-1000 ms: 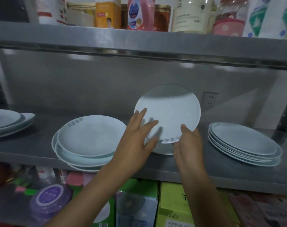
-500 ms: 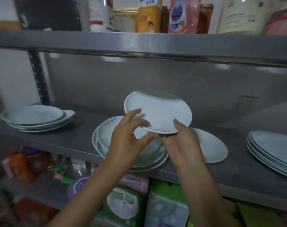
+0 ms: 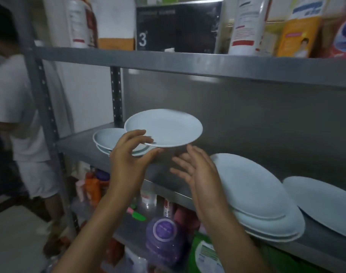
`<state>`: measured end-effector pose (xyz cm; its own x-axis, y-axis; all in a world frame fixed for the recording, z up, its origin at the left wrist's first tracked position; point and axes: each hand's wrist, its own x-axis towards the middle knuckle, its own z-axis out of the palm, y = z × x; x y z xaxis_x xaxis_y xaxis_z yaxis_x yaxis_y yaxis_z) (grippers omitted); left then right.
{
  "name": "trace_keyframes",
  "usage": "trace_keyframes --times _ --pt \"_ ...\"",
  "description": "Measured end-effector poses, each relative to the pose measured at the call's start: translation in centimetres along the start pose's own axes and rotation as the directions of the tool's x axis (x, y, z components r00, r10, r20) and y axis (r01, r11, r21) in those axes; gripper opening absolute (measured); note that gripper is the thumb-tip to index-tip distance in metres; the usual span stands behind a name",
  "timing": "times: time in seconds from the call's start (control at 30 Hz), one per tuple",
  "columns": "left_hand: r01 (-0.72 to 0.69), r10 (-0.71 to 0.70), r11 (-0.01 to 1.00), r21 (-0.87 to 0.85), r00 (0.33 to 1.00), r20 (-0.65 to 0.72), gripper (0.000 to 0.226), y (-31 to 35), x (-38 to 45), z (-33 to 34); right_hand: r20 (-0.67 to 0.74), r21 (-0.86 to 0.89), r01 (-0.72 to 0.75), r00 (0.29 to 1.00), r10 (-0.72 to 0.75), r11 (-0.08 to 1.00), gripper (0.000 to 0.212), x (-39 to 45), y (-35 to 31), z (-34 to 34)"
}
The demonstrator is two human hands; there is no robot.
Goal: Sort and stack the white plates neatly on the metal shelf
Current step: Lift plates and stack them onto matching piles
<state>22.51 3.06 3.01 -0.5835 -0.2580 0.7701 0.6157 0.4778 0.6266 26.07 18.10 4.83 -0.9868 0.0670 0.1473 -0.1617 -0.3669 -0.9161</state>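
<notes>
Gripping the near left rim of a white plate (image 3: 164,131), the left hand (image 3: 128,164) has its thumb under the rim edge and its curled fingers (image 3: 134,134) over the top of the rim. That plate is held level in the air, above and clear of the metal shelf (image 3: 85,142), extending away from the fingertips toward the back wall. Beyond and just left of the left fingers sits a small stack of plates (image 3: 107,138) on the shelf, partly hidden by the hand and the held plate. The right hand (image 3: 197,170) is below and just right of the held plate's near edge, palm turned inward, fingers straight and spread, holding nothing; whether its fingertips touch the plate cannot be told. Right of the right hand lies a larger stack of plates (image 3: 257,196) on the shelf, and past it a single plate (image 3: 322,201). A person in white (image 3: 16,119) stands at far left.
</notes>
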Motion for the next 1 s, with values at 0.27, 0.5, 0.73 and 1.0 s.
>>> trace_keyframes --times 0.27,0.5,0.73,1.0 --pt "0.085 -0.086 0.996 0.034 0.996 0.020 0.022 -7.9 2.7 -4.1 0.153 -0.861 0.236 0.965 -0.212 0.450 0.041 3.8 10.0 3.5" --pt "0.135 -0.140 0.989 0.052 0.983 0.118 0.021 -11.2 4.0 -3.9 0.126 -0.985 0.150 0.964 -0.235 0.086 0.036 7.4 13.0 2.6" --pt "0.191 -0.212 0.973 0.132 0.963 0.167 0.021 -12.5 4.4 -2.6 0.103 -0.992 0.117 0.968 -0.227 0.046 0.030 8.4 13.1 2.7" --pt "0.197 -0.227 0.957 0.213 0.965 0.128 0.024 -13.7 4.4 -2.1 0.089 -0.995 0.095 0.958 -0.274 0.009 0.028 9.2 13.9 2.7"
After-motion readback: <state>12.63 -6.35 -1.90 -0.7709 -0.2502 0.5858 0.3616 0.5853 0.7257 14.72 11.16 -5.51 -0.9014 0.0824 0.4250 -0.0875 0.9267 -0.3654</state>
